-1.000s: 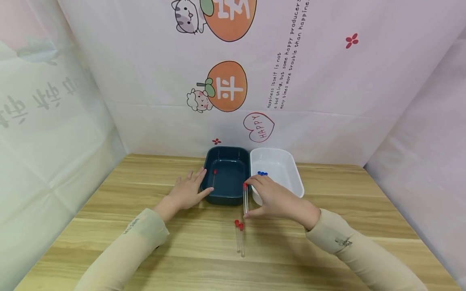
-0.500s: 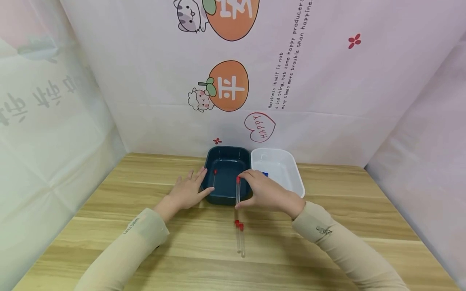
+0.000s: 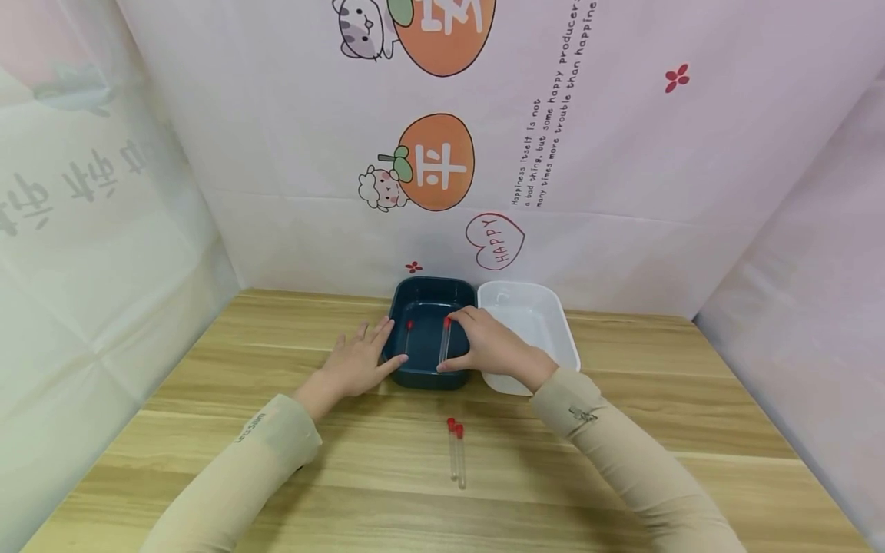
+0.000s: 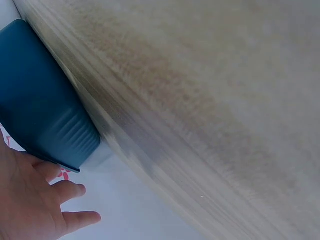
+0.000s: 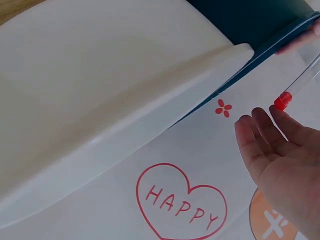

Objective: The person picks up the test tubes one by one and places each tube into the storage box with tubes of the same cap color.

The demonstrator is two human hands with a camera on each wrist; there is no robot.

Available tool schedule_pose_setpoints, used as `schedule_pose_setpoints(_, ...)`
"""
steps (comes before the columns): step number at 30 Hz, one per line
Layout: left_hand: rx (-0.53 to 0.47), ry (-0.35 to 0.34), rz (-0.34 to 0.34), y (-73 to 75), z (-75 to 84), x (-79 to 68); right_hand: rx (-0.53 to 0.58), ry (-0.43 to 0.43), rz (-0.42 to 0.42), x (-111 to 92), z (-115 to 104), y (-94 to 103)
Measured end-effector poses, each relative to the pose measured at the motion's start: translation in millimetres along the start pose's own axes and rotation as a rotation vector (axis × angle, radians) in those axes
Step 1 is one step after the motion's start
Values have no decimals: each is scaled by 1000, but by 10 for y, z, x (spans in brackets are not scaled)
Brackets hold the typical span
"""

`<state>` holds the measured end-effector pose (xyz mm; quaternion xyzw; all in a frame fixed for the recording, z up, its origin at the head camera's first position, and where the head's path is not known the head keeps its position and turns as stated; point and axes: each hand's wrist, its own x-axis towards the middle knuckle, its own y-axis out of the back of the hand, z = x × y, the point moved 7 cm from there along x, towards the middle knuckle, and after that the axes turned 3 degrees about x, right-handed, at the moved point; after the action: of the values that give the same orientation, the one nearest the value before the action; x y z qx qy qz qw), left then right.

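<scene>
My right hand [image 3: 494, 342] pinches a clear test tube [image 3: 445, 346] end to end, thumb at the near end and a fingertip at the red cap. The tube is over the dark blue tray [image 3: 429, 380]; in the right wrist view its red cap [image 5: 283, 101] shows at a fingertip. My left hand [image 3: 354, 362] rests at the tray's left rim with fingers spread; the left wrist view has these fingers [image 4: 67, 190] beside the tray wall. Another red-capped test tube [image 3: 409, 334] lies inside the blue tray, at its left.
A white tray [image 3: 528, 307] adjoins the blue one on the right, partly hidden by my right hand. Two red-capped test tubes [image 3: 461, 465] lie side by side on the wooden table [image 3: 332, 476], in front of the trays. A printed cloth [image 3: 608, 253] hangs behind.
My right hand has carried the test tube left and away from me, from the tray's near right corner to above its inside. My left hand has stayed at the rim.
</scene>
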<state>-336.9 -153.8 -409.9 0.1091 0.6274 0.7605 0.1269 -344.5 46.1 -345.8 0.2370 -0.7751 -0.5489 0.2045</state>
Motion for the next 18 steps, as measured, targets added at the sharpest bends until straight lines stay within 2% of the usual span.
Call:
schedule_pose_setpoints(6, 11, 2, -5, 9, 9, -8, 5, -51, -17, 124, 47, -70)
schedule_pose_setpoints(18, 12, -4, -1, 7, 4, 3, -7, -68, -22, 351, 83, -225)
